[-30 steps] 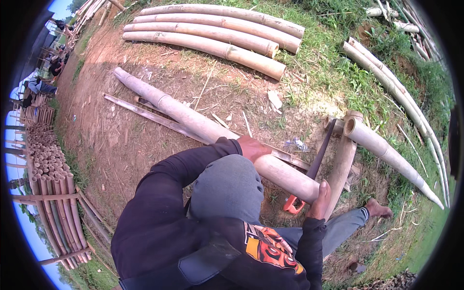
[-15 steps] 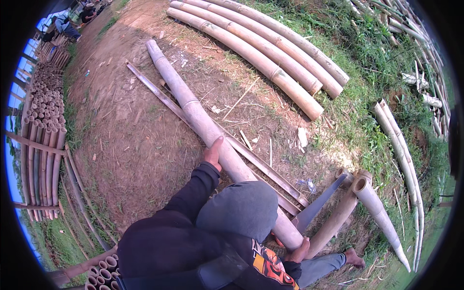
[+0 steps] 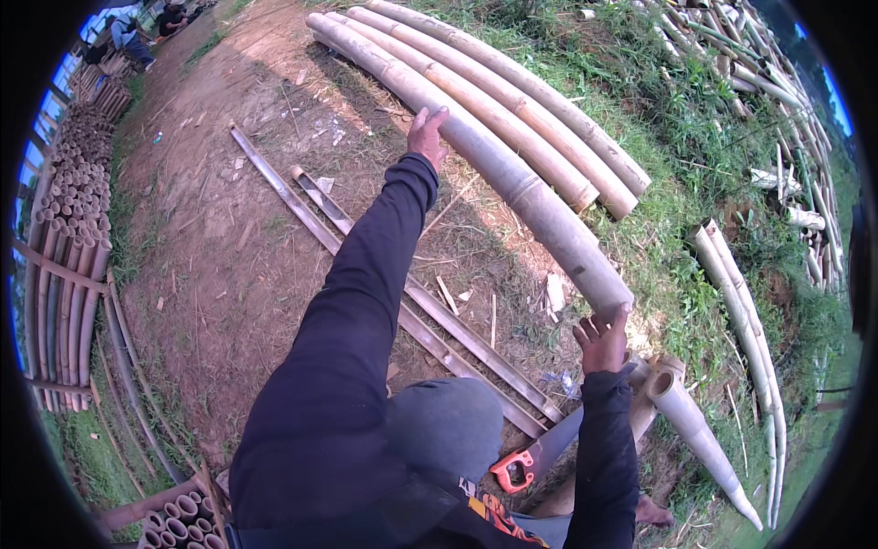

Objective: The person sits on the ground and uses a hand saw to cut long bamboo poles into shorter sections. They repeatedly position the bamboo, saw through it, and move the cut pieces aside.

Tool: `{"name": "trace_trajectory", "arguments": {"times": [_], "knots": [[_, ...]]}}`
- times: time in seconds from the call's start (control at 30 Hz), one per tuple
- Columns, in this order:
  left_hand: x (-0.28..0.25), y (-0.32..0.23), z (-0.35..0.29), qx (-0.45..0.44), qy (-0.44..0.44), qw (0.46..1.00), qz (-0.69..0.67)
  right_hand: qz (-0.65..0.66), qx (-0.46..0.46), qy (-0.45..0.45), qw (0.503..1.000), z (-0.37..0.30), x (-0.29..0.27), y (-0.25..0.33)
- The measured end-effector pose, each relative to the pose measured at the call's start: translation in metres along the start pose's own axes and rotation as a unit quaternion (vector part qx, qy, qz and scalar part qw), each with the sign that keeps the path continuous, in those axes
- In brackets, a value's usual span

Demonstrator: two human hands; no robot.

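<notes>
A long greyish bamboo pole (image 3: pixel 526 197) slants across the upper middle, alongside a row of tan poles. My left hand (image 3: pixel 426 139) is at its near side, thumb and fingers curled against it partway along, with that arm stretched far forward. At the pole's near right end, the fingers of my right hand (image 3: pixel 604 342) bear on the rim from below; part of this grip is hidden. A handsaw (image 3: pixel 517 469) with an orange handle rests by my knee, its blade against a bamboo piece.
Several tan bamboo poles (image 3: pixel 549 160) lie on grass beyond. Split bamboo lengths (image 3: pixel 471 364) lie on the dirt before me. A hollow bamboo piece (image 3: pixel 690 425) juts up at right, near two thin poles (image 3: pixel 745 311). Stacked bamboo (image 3: pixel 69 284) stands left; people (image 3: pixel 133 38) are far off.
The grey pole has moved forward and right, off the split lengths to beside the tan poles. Both hands travelled with it, and the saw's handle has come into sight.
</notes>
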State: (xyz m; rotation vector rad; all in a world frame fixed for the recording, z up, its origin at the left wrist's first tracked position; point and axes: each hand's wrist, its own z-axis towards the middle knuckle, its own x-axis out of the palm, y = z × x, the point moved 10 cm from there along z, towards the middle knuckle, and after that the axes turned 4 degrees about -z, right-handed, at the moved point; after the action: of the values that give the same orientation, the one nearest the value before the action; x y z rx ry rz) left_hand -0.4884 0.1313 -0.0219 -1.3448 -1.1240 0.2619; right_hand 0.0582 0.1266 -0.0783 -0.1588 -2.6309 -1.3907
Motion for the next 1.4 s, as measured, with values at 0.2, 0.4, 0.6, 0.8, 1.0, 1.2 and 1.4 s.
{"name": "trace_trajectory", "arguments": {"times": [0.2, 0.4, 0.6, 0.8, 1.0, 1.2, 1.4], "knots": [[0.066, -0.024, -0.019, 0.109, 0.121, 0.954, 0.252, -0.247, -0.214, 0.153, 0.933, -0.031, 0.054, 0.016], [0.034, 0.126, -0.163, -0.019, 0.277, 0.826, 0.491, -0.348, -0.105, 0.088, 0.928, -0.147, -0.098, -0.144], [0.193, 0.204, -0.356, 0.104, 0.628, 0.564, 0.526, -0.275, 0.049, -0.09, 0.956, -0.28, -0.23, -0.204], [0.379, 0.26, -0.531, 0.373, 0.667, 0.333, 0.552, -0.305, -0.075, -0.138, 0.939, -0.291, -0.243, -0.184], [0.431, 0.36, -0.566, 0.27, 0.619, 0.241, 0.697, -0.267, 0.023, -0.091, 0.959, -0.273, -0.262, -0.215], [0.41, 0.35, -0.551, 0.317, 0.607, 0.255, 0.682, -0.135, 0.064, -0.111, 0.982, -0.265, -0.275, -0.24], [0.333, 0.241, -0.5, 0.29, 0.622, 0.233, 0.689, -0.009, 0.032, -0.157, 0.987, -0.254, -0.295, -0.213]]}}
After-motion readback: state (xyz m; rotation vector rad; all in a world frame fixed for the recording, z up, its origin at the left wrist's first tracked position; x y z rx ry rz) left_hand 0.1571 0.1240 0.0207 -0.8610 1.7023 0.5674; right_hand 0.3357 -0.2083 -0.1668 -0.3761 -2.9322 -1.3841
